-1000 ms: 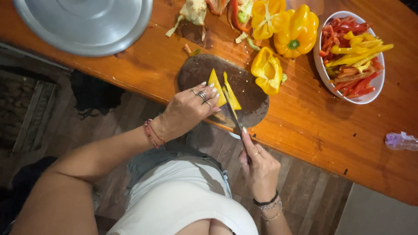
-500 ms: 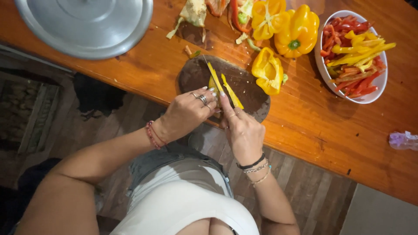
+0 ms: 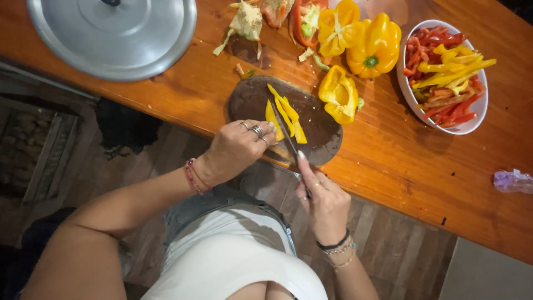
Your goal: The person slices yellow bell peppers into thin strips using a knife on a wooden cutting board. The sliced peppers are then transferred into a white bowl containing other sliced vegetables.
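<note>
Head camera view, looking straight down: a person stands at the near edge of a long wooden table (image 3: 388, 166), slicing yellow pepper on a dark round cutting board (image 3: 250, 103) that overhangs that edge. Half a second ago both hands were bunched together over the board; now the right hand (image 3: 325, 200) has drawn back toward the body, fingers closed around the handle of a knife (image 3: 286, 136) whose blade lies across the board. The left hand (image 3: 236, 150), fingers curled, presses down on a piece of pepper, with cut yellow strips (image 3: 286, 114) beside the blade. Toward the far edge sit a halved yellow pepper (image 3: 338, 97), a white bowl (image 3: 408, 91) of red and yellow strips, and a large metal lid (image 3: 111, 36).
</note>
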